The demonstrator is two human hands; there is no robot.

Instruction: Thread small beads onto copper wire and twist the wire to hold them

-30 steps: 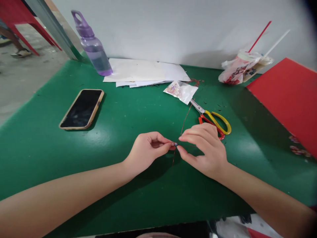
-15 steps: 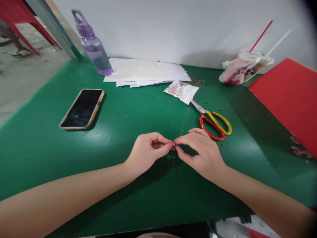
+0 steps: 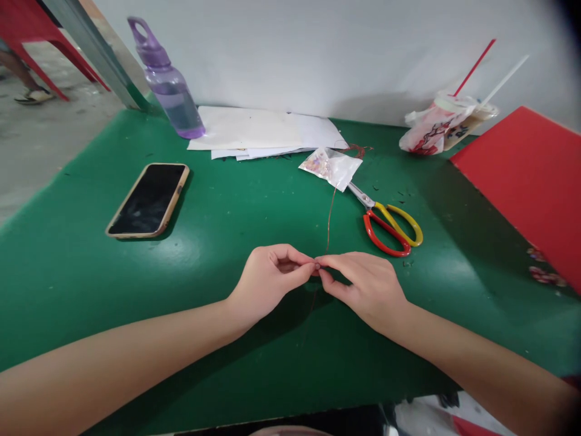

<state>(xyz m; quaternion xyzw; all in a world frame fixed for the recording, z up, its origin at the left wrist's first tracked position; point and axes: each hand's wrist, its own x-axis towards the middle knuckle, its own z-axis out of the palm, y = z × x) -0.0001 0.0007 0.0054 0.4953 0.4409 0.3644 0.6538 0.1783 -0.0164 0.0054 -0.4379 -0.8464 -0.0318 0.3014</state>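
Observation:
My left hand point(image 3: 267, 278) is closed in a pinch, thumb against forefinger, on a tiny dark bead point(image 3: 317, 266). Thumb and forefinger of my right hand point(image 3: 365, 290) come together at the same spot, at the thin reddish-brown thread point(image 3: 329, 224). This thread runs up from the fingertips towards a small clear bag point(image 3: 333, 168) of little colourful pieces, and a faint end hangs below. Fingertips hide most of the bead. Right of the bag lie scissors point(image 3: 385, 221) with one red and one yellow handle, their blade tips under the bag.
On the green table point(image 3: 218, 212) lie a phone point(image 3: 149, 200), white papers point(image 3: 254, 128) and a red board point(image 3: 526, 181). A purple bottle point(image 3: 172, 100) stands at the back left, a bagged drink cup point(image 3: 438, 124) at the back right. Behind rises a pale wall point(image 3: 308, 54).
My right hand has drawn in its raised fingers and shifted slightly left and down. The thread now rises straighter from the fingertips. My left hand keeps its pinch nearly unmoved.

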